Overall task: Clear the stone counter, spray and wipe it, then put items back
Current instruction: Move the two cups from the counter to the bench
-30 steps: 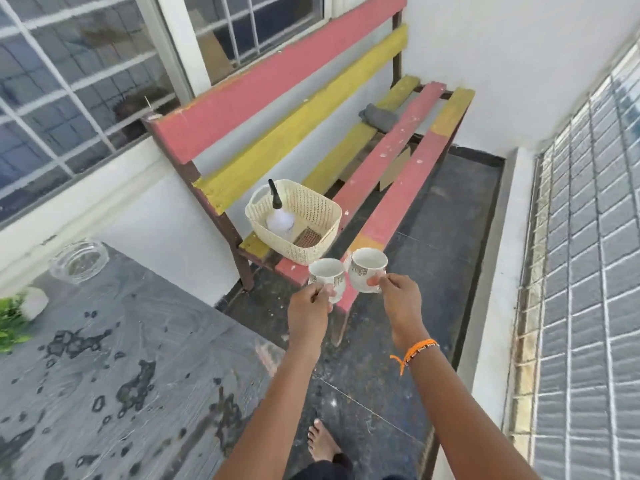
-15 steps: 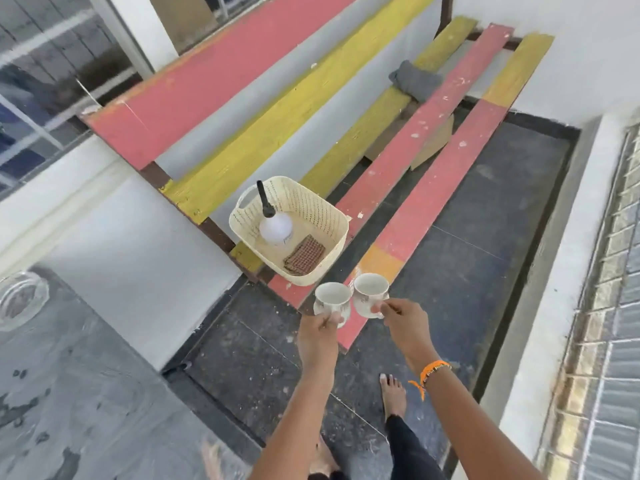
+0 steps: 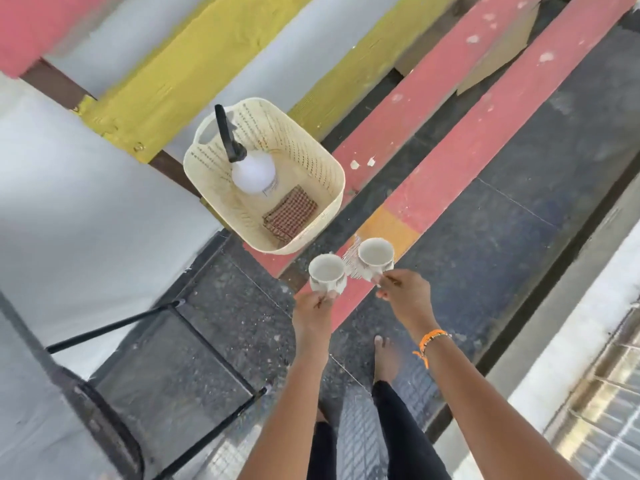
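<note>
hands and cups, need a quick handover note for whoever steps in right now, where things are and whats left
Left hand holds a white cup by its side; right hand pinches the second cup. Both cups are up in the air over the near end of the red bench slat, not set down.
The cream basket sits on the bench with the spray bottle and a checked cloth inside.
The counter is out of view, so how far it is cleared cannot be told.
Left: put the cups down, take the bottle and cloth, spray, wipe, then return the items.
</note>
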`<act>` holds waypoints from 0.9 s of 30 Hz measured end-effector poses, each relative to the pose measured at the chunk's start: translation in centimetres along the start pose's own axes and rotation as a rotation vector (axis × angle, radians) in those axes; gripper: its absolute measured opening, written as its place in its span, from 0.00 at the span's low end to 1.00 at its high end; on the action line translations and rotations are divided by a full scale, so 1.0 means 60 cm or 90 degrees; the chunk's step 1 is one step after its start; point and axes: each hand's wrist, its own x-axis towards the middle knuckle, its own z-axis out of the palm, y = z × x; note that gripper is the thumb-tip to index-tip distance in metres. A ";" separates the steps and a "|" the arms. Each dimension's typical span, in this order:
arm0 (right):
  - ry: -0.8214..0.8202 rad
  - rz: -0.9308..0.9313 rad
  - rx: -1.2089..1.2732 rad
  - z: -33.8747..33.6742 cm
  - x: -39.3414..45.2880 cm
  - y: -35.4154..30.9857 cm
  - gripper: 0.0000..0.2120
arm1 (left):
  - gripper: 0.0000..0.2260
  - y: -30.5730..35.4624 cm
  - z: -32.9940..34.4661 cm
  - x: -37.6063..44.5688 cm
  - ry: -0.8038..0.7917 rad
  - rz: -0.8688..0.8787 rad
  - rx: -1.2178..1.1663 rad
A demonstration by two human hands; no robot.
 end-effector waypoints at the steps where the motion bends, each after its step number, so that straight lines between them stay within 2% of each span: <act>1: -0.006 -0.012 -0.010 0.004 0.007 0.001 0.15 | 0.10 -0.001 0.004 0.006 0.004 -0.001 0.001; 4: -0.008 -0.042 -0.052 0.016 0.026 0.003 0.15 | 0.07 -0.003 0.016 0.022 0.017 -0.006 -0.012; 6: -0.005 -0.061 -0.076 0.023 0.035 0.004 0.14 | 0.09 -0.006 0.022 0.028 0.026 0.002 -0.028; 10: -0.003 -0.090 -0.117 0.027 0.041 0.010 0.12 | 0.06 -0.027 0.030 0.036 0.016 0.013 0.020; 17: -0.025 -0.105 -0.087 0.017 0.029 0.032 0.08 | 0.08 -0.054 0.040 0.031 0.026 0.028 0.099; 22: -0.064 -0.089 -0.077 0.007 0.024 0.042 0.10 | 0.09 -0.046 0.033 0.026 -0.001 0.044 0.133; 25: -0.054 -0.069 -0.047 -0.002 0.010 0.043 0.09 | 0.09 -0.042 0.028 0.012 0.002 0.025 0.117; 27: -0.040 -0.072 -0.034 -0.008 -0.002 0.036 0.08 | 0.05 -0.033 0.023 -0.008 0.024 -0.008 0.071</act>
